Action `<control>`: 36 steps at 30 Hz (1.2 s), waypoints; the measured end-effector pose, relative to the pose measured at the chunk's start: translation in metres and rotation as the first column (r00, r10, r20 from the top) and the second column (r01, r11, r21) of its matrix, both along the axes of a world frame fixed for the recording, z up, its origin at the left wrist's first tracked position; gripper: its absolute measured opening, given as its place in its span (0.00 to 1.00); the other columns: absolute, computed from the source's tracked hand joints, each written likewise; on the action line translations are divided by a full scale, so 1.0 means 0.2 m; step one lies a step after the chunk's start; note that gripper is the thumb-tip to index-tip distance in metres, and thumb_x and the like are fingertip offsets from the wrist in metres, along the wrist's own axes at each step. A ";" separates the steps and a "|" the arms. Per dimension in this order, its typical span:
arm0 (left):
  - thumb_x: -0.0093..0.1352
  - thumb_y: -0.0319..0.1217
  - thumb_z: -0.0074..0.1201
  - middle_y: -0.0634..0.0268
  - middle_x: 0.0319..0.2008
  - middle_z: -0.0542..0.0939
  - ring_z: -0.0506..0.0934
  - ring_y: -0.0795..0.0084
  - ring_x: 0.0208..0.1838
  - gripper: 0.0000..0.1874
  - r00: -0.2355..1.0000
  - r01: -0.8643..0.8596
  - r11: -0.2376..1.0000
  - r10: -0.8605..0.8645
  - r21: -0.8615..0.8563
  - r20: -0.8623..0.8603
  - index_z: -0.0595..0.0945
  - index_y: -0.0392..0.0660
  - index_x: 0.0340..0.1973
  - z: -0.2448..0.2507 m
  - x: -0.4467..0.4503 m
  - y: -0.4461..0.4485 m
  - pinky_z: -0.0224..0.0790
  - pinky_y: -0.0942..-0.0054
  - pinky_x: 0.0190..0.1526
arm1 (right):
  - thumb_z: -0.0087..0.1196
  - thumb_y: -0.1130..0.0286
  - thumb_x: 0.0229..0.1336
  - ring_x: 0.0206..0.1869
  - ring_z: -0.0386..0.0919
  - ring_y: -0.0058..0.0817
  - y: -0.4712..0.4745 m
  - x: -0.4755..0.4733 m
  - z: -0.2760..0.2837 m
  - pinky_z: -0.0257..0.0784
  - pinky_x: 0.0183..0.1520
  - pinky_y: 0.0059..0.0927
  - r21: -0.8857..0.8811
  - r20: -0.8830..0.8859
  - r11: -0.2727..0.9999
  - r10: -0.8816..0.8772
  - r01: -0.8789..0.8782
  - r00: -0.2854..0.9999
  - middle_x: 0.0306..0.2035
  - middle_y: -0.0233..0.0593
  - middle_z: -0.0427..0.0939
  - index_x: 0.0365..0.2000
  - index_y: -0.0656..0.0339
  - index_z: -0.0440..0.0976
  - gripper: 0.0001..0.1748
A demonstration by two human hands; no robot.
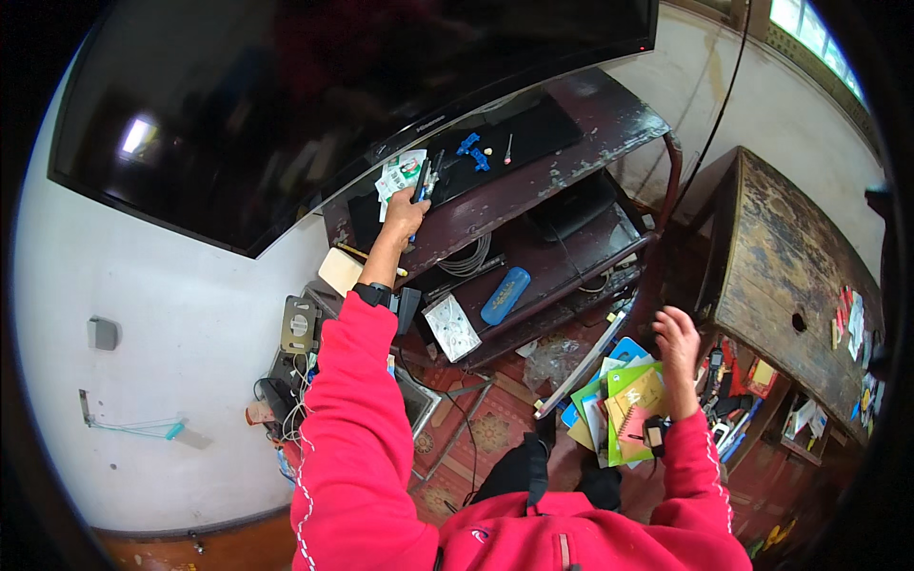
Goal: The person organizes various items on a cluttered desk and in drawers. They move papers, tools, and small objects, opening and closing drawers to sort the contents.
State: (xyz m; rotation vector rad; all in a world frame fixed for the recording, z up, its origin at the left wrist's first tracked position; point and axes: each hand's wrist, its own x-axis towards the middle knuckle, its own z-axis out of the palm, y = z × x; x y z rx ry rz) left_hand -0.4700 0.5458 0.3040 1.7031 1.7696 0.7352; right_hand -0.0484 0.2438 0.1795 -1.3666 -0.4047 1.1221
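My left hand (405, 214) reaches to the dark wooden TV stand (607, 121) and is closed around several pens (421, 182), over a printed paper packet (400, 175). To the right on the same top lie blue plastic pieces (473, 151), a small pale object (488, 151) and a thin brush-like item (508, 148). My right hand (675, 332) is raised with curled, slightly spread fingers and nothing visible in it. It is above a pile of notebooks and papers (632, 396), beside the worn wooden table (778, 264).
A large television (321, 93) overhangs the stand. On the lower shelf are a coiled grey cable (468, 260), a blue case (505, 295) and a white power strip (451, 328). A cluttered open drawer (742, 400) is at the right; a cable crosses the patterned floor (493, 428).
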 end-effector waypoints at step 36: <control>0.57 0.36 0.64 0.50 0.51 0.73 0.72 0.54 0.54 0.29 0.958 0.279 0.838 -0.211 0.469 -0.192 0.73 0.40 0.52 0.11 0.40 -0.05 0.64 0.65 0.55 | 0.44 0.58 0.69 0.23 0.59 0.19 0.56 -0.74 0.38 0.67 0.33 0.31 0.352 -0.577 0.927 0.326 -0.132 0.749 0.20 0.24 0.58 0.37 0.59 0.67 0.14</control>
